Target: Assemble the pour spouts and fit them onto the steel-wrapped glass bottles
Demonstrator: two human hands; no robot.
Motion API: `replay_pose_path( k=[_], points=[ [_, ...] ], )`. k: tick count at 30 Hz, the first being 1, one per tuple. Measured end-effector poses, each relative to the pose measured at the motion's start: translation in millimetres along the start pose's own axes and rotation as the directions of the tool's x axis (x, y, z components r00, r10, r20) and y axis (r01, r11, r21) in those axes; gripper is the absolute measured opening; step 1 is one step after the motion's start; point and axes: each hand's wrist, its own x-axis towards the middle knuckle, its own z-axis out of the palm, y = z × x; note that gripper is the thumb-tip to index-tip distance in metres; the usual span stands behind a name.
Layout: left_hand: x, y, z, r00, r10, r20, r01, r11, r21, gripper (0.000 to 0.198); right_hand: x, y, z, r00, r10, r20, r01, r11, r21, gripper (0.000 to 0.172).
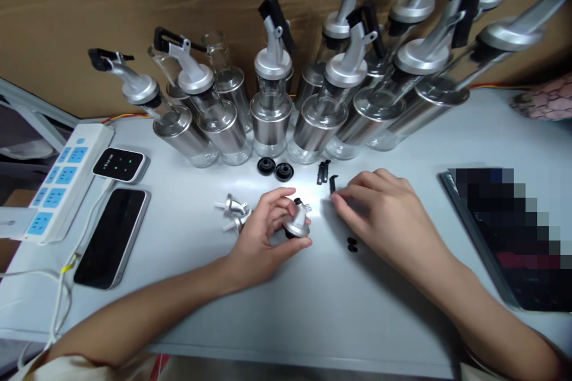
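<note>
My left hand point(261, 232) is closed around a silver pourer spout point(298, 223) with a black base and a black tip. My right hand point(386, 208) pinches the lower end of a small black spout cap point(333, 183) at the table top. Two similar black caps point(322, 172) lie just beyond it. Below the right fingers are small black round plugs point(352, 244). Two more silver spouts point(235, 205) lie left of my left hand, partly hidden by it. Two black ring stoppers point(284, 172) rest farther back, in front of the bottles.
Several glass bottles point(270, 119) with steel bands and flip-cap pourers stand along the brown back wall point(134, 0). At the left are a power strip point(56, 184), a small Wi-Fi device point(120, 165), a phone point(111, 238) and white cables. A dark tablet-like object point(487, 244) lies at right.
</note>
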Motion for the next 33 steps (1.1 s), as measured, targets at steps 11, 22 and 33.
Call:
replay_pose_path(
  k=[11, 22, 33],
  points=[
    [-0.4, 1.2, -2.7, 1.0, -0.019, -0.015, 0.021, 0.995, 0.095, 0.053, -1.3, 2.3, 0.5, 0.99, 0.137, -0.013, -0.137, 0.977, -0.166, 0.014],
    [-1.6, 0.8, -2.2, 0.999, 0.017, 0.032, -0.021, 0.99, 0.136, 0.064, -1.2, -7.6, -6.2, 0.99, 0.117, -0.082, -0.109, 0.989, 0.1, 0.01],
    [-1.7, -0.1, -3.0, 0.994, 0.053, 0.1, -0.073, 0.976, 0.203, 0.069, -7.8, -26.4, -5.9, 0.957, -0.049, -0.287, 0.159, 0.913, 0.377, 0.011]
  ],
)
